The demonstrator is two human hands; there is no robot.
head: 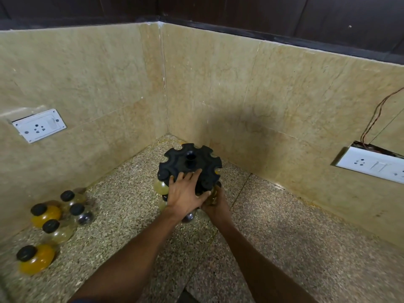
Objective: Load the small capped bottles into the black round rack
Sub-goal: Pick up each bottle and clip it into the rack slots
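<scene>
Presently, left hand point(185, 193) rests flat, fingers extended, atop black round rack point(189, 166); right hand point(215, 204) grips a bottle point(213, 194) at its near-right slot.

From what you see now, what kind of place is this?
Probably a kitchen counter corner in a home. The speckled stone counter meets marble-tiled walls, a socket sits low on the wall, and small capped bottles stand beside a black round rack.

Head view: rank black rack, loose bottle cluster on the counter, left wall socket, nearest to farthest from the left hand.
1. Black rack: under the left hand, whose fingers rest on it.
2. Loose bottle cluster: on the counter, off to the left.
3. Left wall socket: up on the left wall, beyond the bottles.
</scene>
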